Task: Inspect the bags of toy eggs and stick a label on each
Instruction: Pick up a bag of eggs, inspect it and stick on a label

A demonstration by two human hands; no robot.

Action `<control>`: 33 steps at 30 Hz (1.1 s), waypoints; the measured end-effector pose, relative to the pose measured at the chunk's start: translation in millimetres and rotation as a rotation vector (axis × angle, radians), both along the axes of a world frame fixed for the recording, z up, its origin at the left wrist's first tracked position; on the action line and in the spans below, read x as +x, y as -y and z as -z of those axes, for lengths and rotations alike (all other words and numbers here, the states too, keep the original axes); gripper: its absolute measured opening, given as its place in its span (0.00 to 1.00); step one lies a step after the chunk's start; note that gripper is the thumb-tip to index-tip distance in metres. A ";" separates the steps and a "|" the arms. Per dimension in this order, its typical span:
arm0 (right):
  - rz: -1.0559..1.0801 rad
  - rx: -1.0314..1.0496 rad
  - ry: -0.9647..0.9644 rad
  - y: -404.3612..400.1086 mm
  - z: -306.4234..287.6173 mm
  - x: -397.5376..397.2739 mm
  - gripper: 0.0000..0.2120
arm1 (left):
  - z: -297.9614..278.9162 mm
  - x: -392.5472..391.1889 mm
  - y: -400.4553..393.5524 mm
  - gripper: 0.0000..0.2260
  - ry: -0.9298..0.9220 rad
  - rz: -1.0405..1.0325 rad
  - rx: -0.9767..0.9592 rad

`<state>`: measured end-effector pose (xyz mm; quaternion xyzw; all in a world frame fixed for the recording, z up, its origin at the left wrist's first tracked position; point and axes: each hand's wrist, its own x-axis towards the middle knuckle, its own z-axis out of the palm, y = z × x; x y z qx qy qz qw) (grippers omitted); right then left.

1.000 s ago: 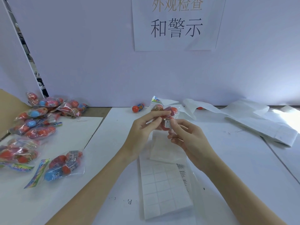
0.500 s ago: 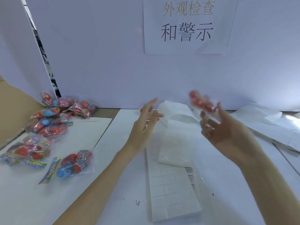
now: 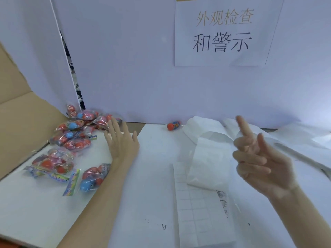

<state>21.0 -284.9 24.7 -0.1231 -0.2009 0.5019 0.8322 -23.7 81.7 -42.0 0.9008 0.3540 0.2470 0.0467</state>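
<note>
Several clear bags of red and blue toy eggs (image 3: 75, 135) lie piled at the left of the white table. One more bag (image 3: 94, 178) lies closer, beside my left forearm. My left hand (image 3: 121, 142) hovers open next to the pile, fingers straight, holding nothing. My right hand (image 3: 259, 158) is raised at the right, fingers spread and empty. A label sheet (image 3: 202, 208) with a grid of white stickers lies between my arms, with a peeled backing sheet (image 3: 209, 163) on top of it.
A loose red toy egg (image 3: 173, 125) lies by the back wall. Crumpled white backing paper (image 3: 295, 140) covers the right side. A brown cardboard flap (image 3: 19, 126) rises at the far left. A paper sign (image 3: 222, 33) hangs on the wall.
The bag both hands held a second ago went off to the right with my right hand and is gone from view. My left hand has swung left to the pile.
</note>
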 end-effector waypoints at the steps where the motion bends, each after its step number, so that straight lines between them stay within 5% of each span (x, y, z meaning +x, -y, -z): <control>1: -0.025 0.017 0.027 -4.0 6.9 -0.4 0.21 | 0.4 3.3 -4.7 0.29 -0.043 -0.017 -0.003; 7: -0.002 -0.168 0.136 -9.9 23.4 9.2 0.20 | -8.5 18.8 -40.3 0.23 -0.044 0.035 0.163; 17: 0.171 -0.285 0.205 -16.9 23.1 8.7 0.24 | -4.1 20.2 -48.2 0.21 0.025 0.044 0.174; 22: 0.196 -0.315 0.175 -22.5 22.8 6.3 0.24 | -1.1 16.6 -44.1 0.12 0.084 0.098 0.184; 24: 0.216 -0.344 0.144 -24.1 25.2 5.7 0.26 | -2.7 16.2 -43.2 0.11 0.142 0.170 0.217; 28: 0.268 -0.451 0.081 -27.6 23.7 4.2 0.25 | -12.5 12.8 -28.7 0.06 0.235 0.384 0.649; 33: 0.387 -0.577 0.018 -26.4 24.4 6.0 0.23 | -28.4 9.5 50.0 0.10 0.476 0.713 0.445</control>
